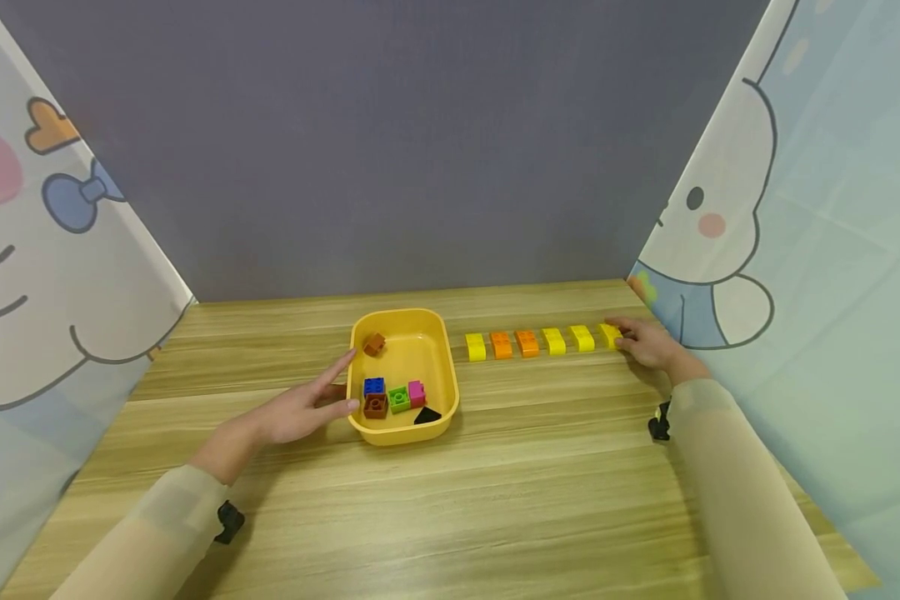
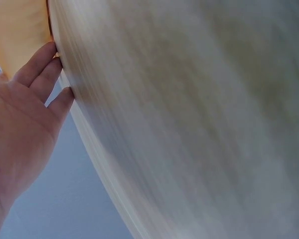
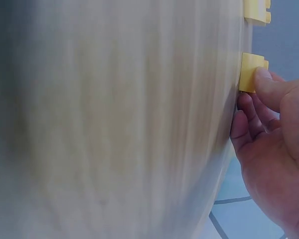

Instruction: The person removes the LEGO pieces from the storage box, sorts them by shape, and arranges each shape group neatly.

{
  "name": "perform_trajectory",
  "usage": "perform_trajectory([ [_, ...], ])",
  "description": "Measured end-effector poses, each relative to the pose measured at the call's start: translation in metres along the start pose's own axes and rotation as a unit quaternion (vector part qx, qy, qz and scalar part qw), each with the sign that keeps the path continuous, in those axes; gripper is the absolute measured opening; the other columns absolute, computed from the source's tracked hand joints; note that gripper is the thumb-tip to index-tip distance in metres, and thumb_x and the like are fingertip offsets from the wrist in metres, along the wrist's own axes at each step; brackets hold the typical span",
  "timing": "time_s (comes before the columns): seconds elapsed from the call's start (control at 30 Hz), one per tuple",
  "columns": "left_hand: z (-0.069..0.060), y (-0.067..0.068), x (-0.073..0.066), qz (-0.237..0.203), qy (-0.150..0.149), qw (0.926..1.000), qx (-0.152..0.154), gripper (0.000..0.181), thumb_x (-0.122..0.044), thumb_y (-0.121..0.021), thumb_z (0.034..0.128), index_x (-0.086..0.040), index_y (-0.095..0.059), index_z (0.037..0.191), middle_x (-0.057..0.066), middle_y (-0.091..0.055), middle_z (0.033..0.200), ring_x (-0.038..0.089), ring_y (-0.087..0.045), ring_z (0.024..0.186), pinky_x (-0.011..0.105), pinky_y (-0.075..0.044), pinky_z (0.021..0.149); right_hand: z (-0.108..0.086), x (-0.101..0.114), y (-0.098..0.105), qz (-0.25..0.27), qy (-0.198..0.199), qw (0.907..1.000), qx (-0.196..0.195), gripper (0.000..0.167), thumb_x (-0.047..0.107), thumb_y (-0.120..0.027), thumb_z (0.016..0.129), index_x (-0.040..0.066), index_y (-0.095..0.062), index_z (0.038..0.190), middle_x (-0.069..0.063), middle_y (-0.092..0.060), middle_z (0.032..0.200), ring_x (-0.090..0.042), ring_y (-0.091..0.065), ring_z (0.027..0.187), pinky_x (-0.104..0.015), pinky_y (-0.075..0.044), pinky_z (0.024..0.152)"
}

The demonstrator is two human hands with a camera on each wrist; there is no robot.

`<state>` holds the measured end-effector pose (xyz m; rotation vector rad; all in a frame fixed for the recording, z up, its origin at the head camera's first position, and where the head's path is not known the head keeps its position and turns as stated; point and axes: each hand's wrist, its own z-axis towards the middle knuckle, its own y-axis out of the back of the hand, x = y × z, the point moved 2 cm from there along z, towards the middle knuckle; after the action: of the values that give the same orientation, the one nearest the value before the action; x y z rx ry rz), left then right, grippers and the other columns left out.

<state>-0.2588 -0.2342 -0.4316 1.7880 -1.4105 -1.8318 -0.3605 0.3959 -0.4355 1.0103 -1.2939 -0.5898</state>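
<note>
At the left wall of a yellow plastic tray (image 1: 451, 392), my left hand (image 1: 296, 412) rests with its fingers fairly straight. Its fingertips also touch the wall in the left wrist view. My right hand (image 1: 648, 343) pinches the yellow toy brick (image 1: 610, 335) at the right end of a row on the table. The right wrist view has the thumb (image 3: 271, 89) against this brick, its far side partly hidden. To its left stand a yellow brick (image 1: 582, 337), another yellow brick (image 1: 553, 341), two orange bricks (image 1: 527, 343) and a yellow brick (image 1: 476, 347).
Inside the tray lie a brown brick (image 1: 375, 344), a blue brick (image 1: 373, 385), a second brown brick (image 1: 376, 407), a green brick (image 1: 399, 400), a pink brick (image 1: 417, 393) and a black piece (image 1: 427, 415). A dark panel (image 1: 420, 150) borders the wooden table (image 1: 450, 517) behind; printed cloths flank it.
</note>
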Motion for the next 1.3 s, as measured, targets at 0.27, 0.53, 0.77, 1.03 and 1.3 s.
perform_trajectory([
  [0.27,0.001,0.001,0.0,0.005,0.001,1.0,0.002,0.09,-0.063,-0.053,0.1116,-0.04,0.003,0.177,0.026,-0.05,0.168,0.052,-0.049,0.154,0.076,-0.039,0.121,0.002,-0.001,-0.002,0.008,0.013,0.9999,0.001,0.052,0.003,-0.051,0.114,-0.012,-0.039,0.162,-0.047,-0.043,0.158,-0.064,-0.053,0.137,-0.072,-0.048,0.113],
  [0.53,-0.001,0.0,0.001,0.0,-0.001,1.0,-0.002,0.089,-0.062,-0.053,0.1116,-0.04,0.003,0.177,0.026,-0.05,0.168,0.053,-0.048,0.154,0.077,-0.038,0.122,0.002,-0.002,-0.001,0.013,0.013,0.9998,0.001,0.053,0.003,-0.052,0.114,-0.013,-0.038,0.162,-0.048,-0.044,0.156,-0.064,-0.054,0.137,-0.07,-0.049,0.112],
  [0.77,0.0,0.0,0.0,-0.001,0.002,1.0,-0.001,0.089,-0.063,-0.053,0.1116,-0.04,0.003,0.177,0.025,-0.049,0.168,0.052,-0.048,0.154,0.077,-0.037,0.122,-0.001,0.001,0.005,0.033,0.021,0.9985,-0.039,0.05,0.002,-0.046,0.115,-0.016,-0.038,0.161,-0.046,-0.05,0.149,-0.061,-0.059,0.13,-0.066,-0.052,0.106],
  [1.03,0.0,0.002,-0.001,0.004,-0.001,1.0,-0.004,0.089,-0.063,-0.053,0.1115,-0.041,0.003,0.177,0.024,-0.051,0.167,0.051,-0.05,0.153,0.076,-0.039,0.122,0.0,0.031,0.012,0.071,0.048,0.992,-0.092,0.044,0.009,-0.046,0.117,-0.005,-0.05,0.159,-0.036,-0.058,0.145,-0.046,-0.064,0.117,-0.028,-0.054,0.084],
  [1.3,0.0,0.0,-0.001,0.006,0.007,1.0,-0.003,0.09,-0.065,-0.053,0.1107,-0.041,0.003,0.177,0.024,-0.049,0.168,0.052,-0.048,0.155,0.077,-0.037,0.122,0.004,0.094,-0.005,0.129,0.088,0.9841,-0.085,0.037,0.019,-0.058,0.116,0.006,-0.064,0.149,-0.019,-0.072,0.13,-0.023,-0.065,0.097,-0.025,-0.053,0.073],
])
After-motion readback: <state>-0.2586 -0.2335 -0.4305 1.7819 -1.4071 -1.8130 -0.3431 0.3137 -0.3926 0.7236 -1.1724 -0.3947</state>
